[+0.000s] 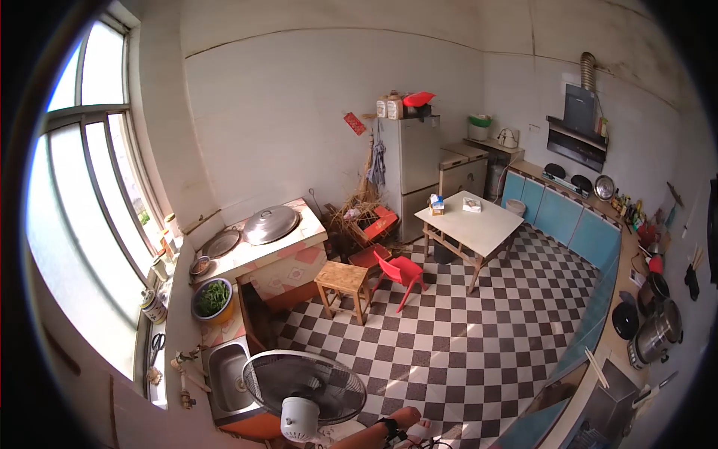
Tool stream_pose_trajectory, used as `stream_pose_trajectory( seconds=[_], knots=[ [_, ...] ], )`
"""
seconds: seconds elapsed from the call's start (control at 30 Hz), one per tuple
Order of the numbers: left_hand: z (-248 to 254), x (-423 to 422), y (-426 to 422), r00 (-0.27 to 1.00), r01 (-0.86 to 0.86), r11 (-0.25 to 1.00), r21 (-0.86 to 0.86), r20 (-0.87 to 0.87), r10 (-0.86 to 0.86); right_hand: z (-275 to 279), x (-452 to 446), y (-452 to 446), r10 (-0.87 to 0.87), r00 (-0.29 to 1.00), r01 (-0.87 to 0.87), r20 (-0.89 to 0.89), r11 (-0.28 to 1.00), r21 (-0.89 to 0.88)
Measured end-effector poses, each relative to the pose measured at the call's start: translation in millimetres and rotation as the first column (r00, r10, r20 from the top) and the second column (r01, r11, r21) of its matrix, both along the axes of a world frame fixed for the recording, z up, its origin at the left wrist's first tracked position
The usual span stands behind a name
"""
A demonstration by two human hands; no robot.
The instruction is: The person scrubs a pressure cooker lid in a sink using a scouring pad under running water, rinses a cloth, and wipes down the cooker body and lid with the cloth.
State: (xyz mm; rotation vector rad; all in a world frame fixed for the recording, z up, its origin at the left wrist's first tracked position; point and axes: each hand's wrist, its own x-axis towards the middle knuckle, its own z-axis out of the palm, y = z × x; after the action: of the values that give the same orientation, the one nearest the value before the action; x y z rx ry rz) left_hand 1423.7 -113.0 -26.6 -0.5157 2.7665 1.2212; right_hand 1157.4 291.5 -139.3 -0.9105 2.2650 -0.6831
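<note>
At the bottom edge, a bare forearm with a black band round it reaches in from the lower left, and my left hand (405,416) is at its end. It is small and partly cut off, so its fingers and anything in them cannot be made out. A small pale shape (421,428) beside it is unclear. Close by on the left stands an electric fan (299,415) with a white motor housing and a round dark wire guard. My right hand does not show.
A metal sink (226,378) lies left of the fan, with a basin of greens (212,298) behind it. A wooden stool (342,277), a red chair (402,272) and a white-topped table (475,224) stand on the checkered floor. Counters with pots (655,334) line the right.
</note>
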Motion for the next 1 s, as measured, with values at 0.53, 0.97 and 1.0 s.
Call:
stream_pose_trajectory(
  seconds=[0.53, 0.97, 1.0],
  knots=[
    [-129, -411, -220, 0.977, -0.065, 0.887, 0.458, 0.209, -0.036, 212, -311, -145, -0.753, 0.559, 0.826, 0.347, 0.546, -0.144],
    [10, -751, -316, 0.786, -0.471, 0.776, 0.419, 0.599, 0.154, 153, -663, -230, -0.697, 0.664, 0.747, 0.27, 0.599, -0.291],
    [15, -780, -321, 0.792, -0.463, 0.782, 0.417, 0.59, 0.155, 167, -690, -230, -0.702, 0.646, 0.763, 0.299, 0.6, -0.24]
  ],
)
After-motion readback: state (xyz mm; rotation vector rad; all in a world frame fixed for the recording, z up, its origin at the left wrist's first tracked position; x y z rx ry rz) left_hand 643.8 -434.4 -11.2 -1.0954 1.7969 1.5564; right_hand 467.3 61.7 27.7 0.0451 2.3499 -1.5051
